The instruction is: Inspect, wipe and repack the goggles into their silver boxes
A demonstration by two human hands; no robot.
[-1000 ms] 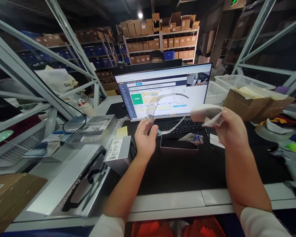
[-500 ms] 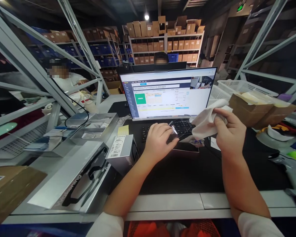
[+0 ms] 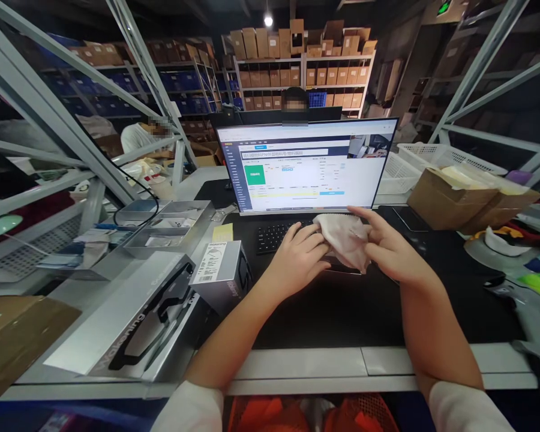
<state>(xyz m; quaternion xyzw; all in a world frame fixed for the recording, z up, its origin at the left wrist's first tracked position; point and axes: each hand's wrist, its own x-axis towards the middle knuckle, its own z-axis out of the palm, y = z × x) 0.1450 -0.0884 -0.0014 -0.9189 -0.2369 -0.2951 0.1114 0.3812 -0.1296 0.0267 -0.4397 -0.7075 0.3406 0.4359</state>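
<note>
Head view: cloth (image 3: 344, 237) is held just in front of the keyboard (image 3: 274, 235), pinched by the curled left hand (image 3: 299, 255); right hand (image 3: 387, 249) is laid against it, fingers spread. Risk: cloth could be dropped onto the keyboard if that loose right-side support slips.

- L hand (image 3: 297, 255) dropped from in front of monitor (image 3: 306, 174) to mid-desk (image 3: 342, 312), by keyboard (image 3: 274, 235).
- R hand (image 3: 387, 249) came down + left; cloth (image 3: 344, 237) now between both hands.
- Clear glasses no longer visible.
</note>
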